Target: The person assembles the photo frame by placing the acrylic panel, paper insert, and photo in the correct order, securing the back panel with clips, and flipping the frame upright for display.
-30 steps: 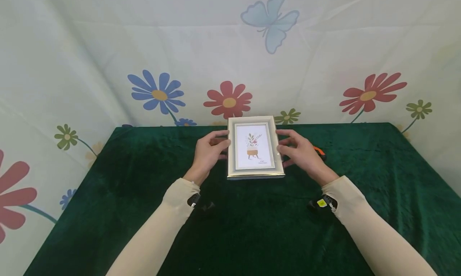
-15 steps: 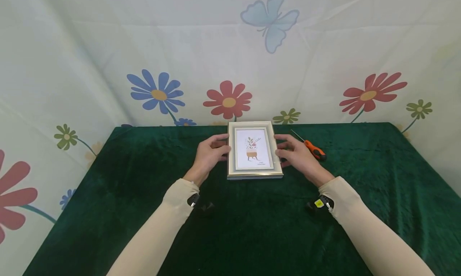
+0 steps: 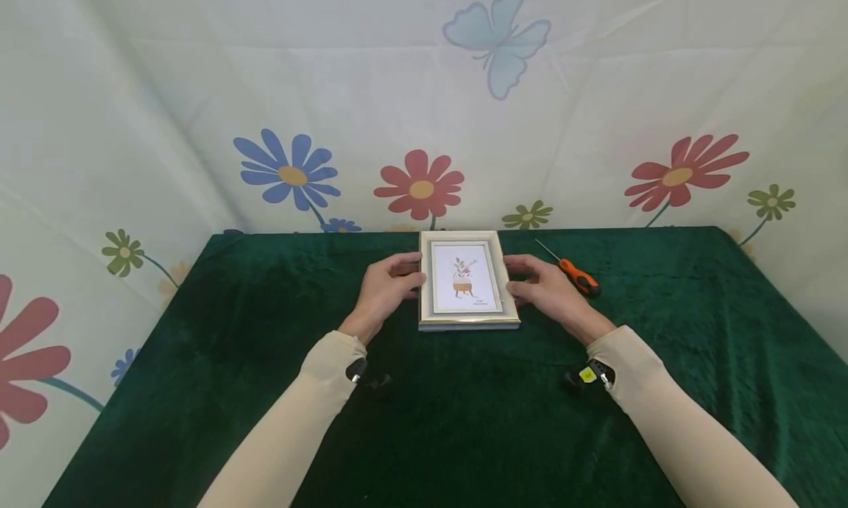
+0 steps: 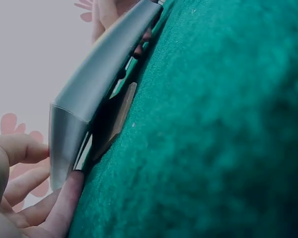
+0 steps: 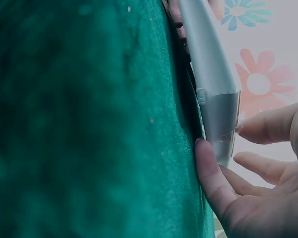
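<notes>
A cream picture frame (image 3: 469, 281) lies face up, almost flat, near the back of the table, showing a potted-plant print. My left hand (image 3: 386, 288) holds its left side, the thumb at the front edge. On the opposite side my right hand (image 3: 550, 291) grips it in the same way. Seen in the left wrist view, a fingertip (image 4: 72, 186) reaches under the frame's edge, and a brown flap (image 4: 115, 119) shows between the frame and the cloth. In the right wrist view, a finger (image 5: 208, 161) also touches the underside near the cloth. Most of the back is hidden.
An orange-and-black screwdriver (image 3: 578, 276) lies on the green cloth (image 3: 464, 420) just right of my right hand, its shaft pointing to the back. Behind the table hangs a white curtain (image 3: 371, 73) printed with flowers and a butterfly.
Both hands have lowered the frame's far edge, so it now lies flatter. My right hand has shifted slightly left and the screwdriver, mostly hidden before, is in view.
</notes>
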